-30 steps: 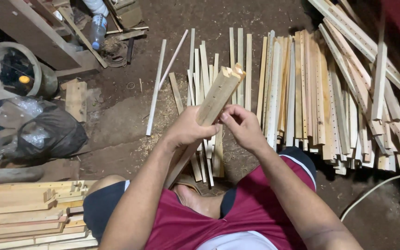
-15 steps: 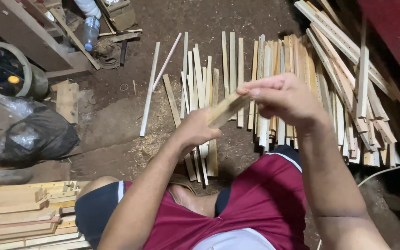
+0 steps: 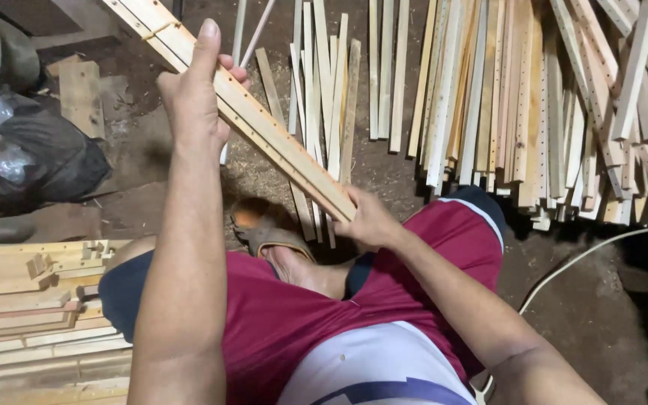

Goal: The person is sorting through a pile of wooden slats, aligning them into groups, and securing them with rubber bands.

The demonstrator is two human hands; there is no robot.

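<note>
The bundle of wooden slats [image 3: 264,127] is held in the air above the person's lap, slanting from the upper left down to the lower right, with a thin band around it near its upper end. The left hand [image 3: 196,97] wraps the bundle partway up, thumb pointing straight up and fingers [image 3: 235,72] curled over the far edge. The right hand [image 3: 369,221] closes on the lower end, just above the knee.

The judgement here is that the slats could slide against one another: only one band shows, high up, so the lower ends may fan out or slip from the right hand's hold. A slat dropping would land on the sandalled foot [image 3: 275,240] directly below. Splinters are a risk for bare palms on rough-cut edges.

The left arm is stretched forward and raised, the wrist straight; the right arm is bent, its forearm crossing the thigh. On the dirt floor [image 3: 151,165] beyond lie loose slats [image 3: 489,97] in rows, a stack of slats [image 3: 24,307] by the left knee, and a black bag [image 3: 35,161].
</note>
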